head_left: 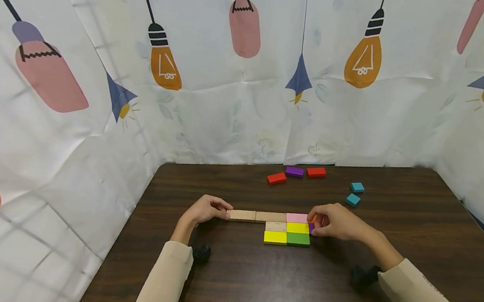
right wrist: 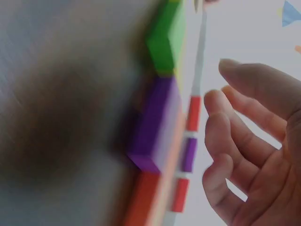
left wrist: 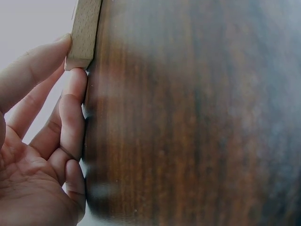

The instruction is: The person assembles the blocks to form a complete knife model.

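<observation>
My left hand (head_left: 205,211) is at the left end of a row of plain wooden blocks (head_left: 242,215). In the left wrist view its thumb and fingertips pinch the end of one wooden block (left wrist: 83,35). The row runs right to a pink block (head_left: 296,218). Nearer me, a yellow block (head_left: 298,228), a green block (head_left: 297,239) and others lie close together. Beside their right end is my right hand (head_left: 334,220), fingers loosely curved and holding nothing. A purple block (right wrist: 153,125) and an orange block (right wrist: 143,197) appear next to it, partly hidden in the head view.
Toward the back edge of the dark wooden table (head_left: 227,279) lie a red block (head_left: 276,178), a purple one and another red one. Two blue blocks (head_left: 353,200) lie behind my right hand. A printed white curtain (head_left: 255,112) hangs behind the table.
</observation>
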A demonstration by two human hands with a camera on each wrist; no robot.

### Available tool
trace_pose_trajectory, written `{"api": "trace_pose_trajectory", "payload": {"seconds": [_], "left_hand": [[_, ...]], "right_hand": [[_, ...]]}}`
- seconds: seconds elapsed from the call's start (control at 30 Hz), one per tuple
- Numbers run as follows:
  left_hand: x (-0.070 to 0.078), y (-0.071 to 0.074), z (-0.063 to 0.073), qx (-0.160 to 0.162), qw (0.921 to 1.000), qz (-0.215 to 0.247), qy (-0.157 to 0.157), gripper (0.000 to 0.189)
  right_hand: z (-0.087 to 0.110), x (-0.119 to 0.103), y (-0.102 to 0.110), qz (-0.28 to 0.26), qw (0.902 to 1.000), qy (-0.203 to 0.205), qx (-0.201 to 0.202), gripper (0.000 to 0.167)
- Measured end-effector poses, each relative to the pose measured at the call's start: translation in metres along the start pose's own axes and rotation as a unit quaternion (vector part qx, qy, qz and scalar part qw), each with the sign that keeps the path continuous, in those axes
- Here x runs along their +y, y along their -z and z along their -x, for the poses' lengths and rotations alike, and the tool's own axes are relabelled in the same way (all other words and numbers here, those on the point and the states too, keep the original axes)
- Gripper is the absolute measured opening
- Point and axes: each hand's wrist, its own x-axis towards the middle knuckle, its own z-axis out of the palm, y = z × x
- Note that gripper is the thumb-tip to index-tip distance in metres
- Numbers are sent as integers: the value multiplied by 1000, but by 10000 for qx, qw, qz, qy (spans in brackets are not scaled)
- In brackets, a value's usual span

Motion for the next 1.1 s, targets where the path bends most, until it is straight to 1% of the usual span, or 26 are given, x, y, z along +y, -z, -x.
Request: {"api": "trace_pose_trajectory", "payload": {"seconds": [0.13,0.23,0.33,0.43,0.53,0.7,0.8,0.97,1.1], "left_hand": [[0,0,0,1,10000,8,-6,18],[0,0,0,-18,10000,-9,-11,18],[0,0,1,-10,10000,-20,-16,18],[-1,1,0,6,10000,-15,-8,18],[-1,1,0,3,10000,-8,-9,18],[0,1,1,-25,10000,4,-24,18],[1,0,2,-28,10000,16,-24,18],[1,0,2,-9,10000,9,-27,18],[1,1,1,-28,10000,20,-10,18]], "right_hand": [[-8,6,25,-398,9988,224,-150,26],[-18,12,42,-722,9970,251,-108,28],[-32,21,56,-737,9971,158,51,26],[-47,32,65,-621,9976,69,287,24],[-60,44,69,-575,9969,-37,532,26],[-77,62,72,-420,9943,-435,884,36],[-85,71,72,-307,9924,-619,1015,38],[-94,82,73,-305,9902,-791,1108,41],[-99,89,74,-386,9891,-892,1105,45]]}}
